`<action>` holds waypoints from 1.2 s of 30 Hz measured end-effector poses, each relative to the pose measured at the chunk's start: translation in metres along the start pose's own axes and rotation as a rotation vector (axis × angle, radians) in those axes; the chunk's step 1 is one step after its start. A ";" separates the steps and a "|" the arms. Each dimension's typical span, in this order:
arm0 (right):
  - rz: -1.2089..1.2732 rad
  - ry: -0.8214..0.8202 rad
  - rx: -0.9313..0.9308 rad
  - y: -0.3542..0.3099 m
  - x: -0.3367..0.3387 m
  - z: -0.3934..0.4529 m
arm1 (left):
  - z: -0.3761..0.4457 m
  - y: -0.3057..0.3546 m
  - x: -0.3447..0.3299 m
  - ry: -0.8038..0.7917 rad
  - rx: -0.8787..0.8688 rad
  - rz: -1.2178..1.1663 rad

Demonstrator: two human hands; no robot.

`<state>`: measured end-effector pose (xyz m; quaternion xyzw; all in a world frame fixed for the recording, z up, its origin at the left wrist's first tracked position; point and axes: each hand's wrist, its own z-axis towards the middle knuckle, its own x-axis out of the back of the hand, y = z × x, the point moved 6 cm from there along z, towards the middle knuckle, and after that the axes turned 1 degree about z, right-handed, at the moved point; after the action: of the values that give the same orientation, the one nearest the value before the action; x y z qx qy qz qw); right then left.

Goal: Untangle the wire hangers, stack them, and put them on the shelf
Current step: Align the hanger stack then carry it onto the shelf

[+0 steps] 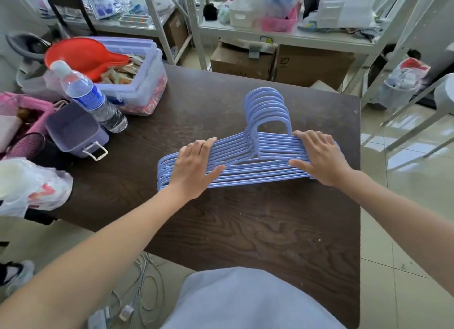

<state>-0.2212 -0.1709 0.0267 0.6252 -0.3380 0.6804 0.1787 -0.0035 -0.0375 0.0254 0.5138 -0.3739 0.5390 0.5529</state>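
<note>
- We see a stack of periwinkle-blue hangers lying flat on the dark wood-grain worktop, near its middle, with the hooks fanned out and pointing away from the person.
- The left hand grips the left end of the stack: fingers curled over the far edge, thumb pressed along the near bars.
- The right hand grips the right end the same way, fingers over the top, thumb extended inward along the bars.
- Both forearms are bare and reach in from the near edge of the worktop.
- At the left rear of the worktop we note a clear storage bin with a red scoop resting on it.
- A water bottle leans beside the bin, above a small purple container with a white latch.
- White metal shelving stands behind the worktop, loaded with baskets and bags, with cardboard boxes underneath.
</note>
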 end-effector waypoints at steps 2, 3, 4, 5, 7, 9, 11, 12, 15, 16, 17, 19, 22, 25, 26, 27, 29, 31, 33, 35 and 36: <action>-0.028 0.056 0.026 0.004 0.001 0.001 | 0.000 -0.002 0.001 -0.008 0.017 -0.005; -0.040 0.095 0.062 0.002 0.003 0.001 | 0.001 -0.002 0.002 -0.012 0.012 0.011; -0.049 0.125 0.099 0.001 0.003 0.001 | 0.002 -0.002 0.002 -0.023 -0.006 0.041; -0.063 0.134 0.128 0.000 0.004 0.002 | 0.003 -0.002 0.002 -0.036 -0.025 0.076; -0.097 0.129 0.151 0.001 0.005 0.007 | 0.009 -0.004 0.001 -0.079 -0.054 0.108; -0.104 0.110 0.142 0.003 0.008 0.014 | 0.020 -0.006 0.004 -0.121 -0.061 0.075; -0.077 0.119 0.103 0.005 0.020 0.024 | 0.037 -0.008 0.015 -0.127 -0.016 -0.001; -0.043 0.069 0.064 0.008 0.025 0.031 | 0.046 -0.010 0.018 -0.153 0.012 -0.028; 0.075 -0.091 -0.041 0.017 0.046 0.041 | 0.072 -0.010 0.027 -0.319 0.046 -0.162; 0.075 -0.100 -0.071 0.022 0.056 0.042 | 0.082 -0.006 0.031 -0.362 0.033 -0.214; 0.068 -0.098 -0.101 0.027 0.067 0.041 | 0.094 -0.001 0.035 -0.387 0.005 -0.247; 0.081 -0.084 -0.167 0.040 0.088 0.035 | 0.121 0.013 0.045 -0.403 -0.076 -0.259; 0.135 -0.047 -0.249 0.063 0.116 0.015 | 0.158 0.049 0.061 -0.414 -0.216 -0.256; 0.161 -0.010 -0.328 0.095 0.139 -0.015 | 0.182 0.098 0.072 -0.408 -0.325 -0.245; 0.164 -0.005 -0.350 0.106 0.146 -0.027 | 0.187 0.116 0.074 -0.405 -0.343 -0.227; 0.166 -0.004 -0.366 0.118 0.152 -0.039 | 0.191 0.135 0.074 -0.404 -0.358 -0.214; 0.162 0.006 -0.390 0.145 0.167 -0.062 | 0.198 0.174 0.073 -0.406 -0.375 -0.198; 0.130 0.003 -0.407 0.175 0.182 -0.085 | 0.204 0.217 0.074 -0.401 -0.398 -0.176; 0.097 -0.001 -0.417 0.207 0.201 -0.107 | 0.212 0.261 0.075 -0.373 -0.419 -0.174; 0.039 0.030 -0.400 0.236 0.225 -0.126 | 0.221 0.303 0.077 -0.330 -0.422 -0.190; 0.012 0.048 -0.384 0.251 0.237 -0.134 | 0.225 0.322 0.078 -0.315 -0.412 -0.206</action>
<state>-0.5230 -0.2995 0.1994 0.5610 -0.4609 0.6195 0.2985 -0.2771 -0.2742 0.1974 0.5031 -0.5028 0.3061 0.6327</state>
